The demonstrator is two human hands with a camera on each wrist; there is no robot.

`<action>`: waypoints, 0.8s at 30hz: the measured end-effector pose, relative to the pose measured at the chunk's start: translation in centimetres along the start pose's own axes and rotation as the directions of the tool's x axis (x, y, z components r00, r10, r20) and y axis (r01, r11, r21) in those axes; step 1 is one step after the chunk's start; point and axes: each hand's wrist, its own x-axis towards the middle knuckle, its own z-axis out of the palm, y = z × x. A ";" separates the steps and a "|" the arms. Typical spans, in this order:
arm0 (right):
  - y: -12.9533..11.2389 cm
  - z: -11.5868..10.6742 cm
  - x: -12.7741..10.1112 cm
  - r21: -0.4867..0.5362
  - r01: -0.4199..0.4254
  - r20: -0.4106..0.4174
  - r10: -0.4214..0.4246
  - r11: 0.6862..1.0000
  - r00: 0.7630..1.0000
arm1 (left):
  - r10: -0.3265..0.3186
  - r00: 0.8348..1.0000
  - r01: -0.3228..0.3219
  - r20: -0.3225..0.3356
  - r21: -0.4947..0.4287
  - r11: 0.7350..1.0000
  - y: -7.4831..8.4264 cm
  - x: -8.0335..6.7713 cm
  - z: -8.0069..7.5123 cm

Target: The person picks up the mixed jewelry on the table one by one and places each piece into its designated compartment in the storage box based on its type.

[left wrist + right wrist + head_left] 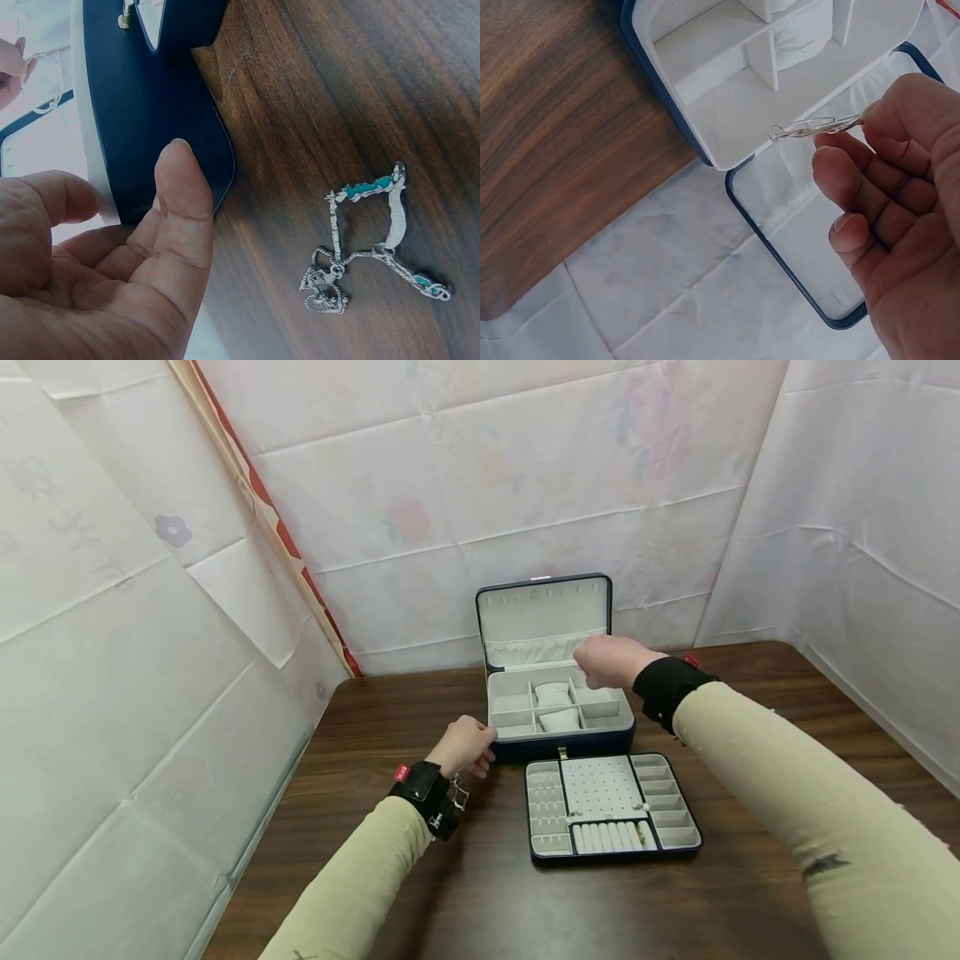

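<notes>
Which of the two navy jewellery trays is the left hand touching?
The deep jewellery box with the raised lid, farther from the person. The left hand holds its front-left corner; the flat insert tray lies untouched, nearer.

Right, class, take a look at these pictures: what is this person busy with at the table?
A person is working at an open navy jewellery box on a wooden table. The left hand steadies the box's front corner, thumb against its side. The right hand pinches a small clear ring-like piece above the box's white compartments. The box's removable tray lies in front, and silver jewellery with turquoise stones lies on the table by the left hand.
</notes>
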 end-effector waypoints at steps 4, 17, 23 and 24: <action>0.1 0.3 0.4 -0.011 -0.015 0.014 0.015 1.000 1.000 | -0.005 1.000 0.005 0.001 0.001 1.000 0.1 -0.1 0.0; -0.3 1.0 0.9 -0.057 -0.062 0.065 0.066 0.996 0.996 | -0.009 1.000 0.009 -0.004 -0.005 1.000 0.0 -0.1 0.0; -0.6 1.3 1.0 -0.052 -0.071 0.083 0.076 0.996 0.994 | -0.005 1.000 0.005 -0.006 -0.006 1.000 -0.1 -0.2 -0.2; -0.6 1.4 1.0 -0.050 -0.073 0.087 0.077 0.996 0.993 | -0.003 1.000 0.003 -0.006 -0.004 1.000 -0.2 -0.2 -0.2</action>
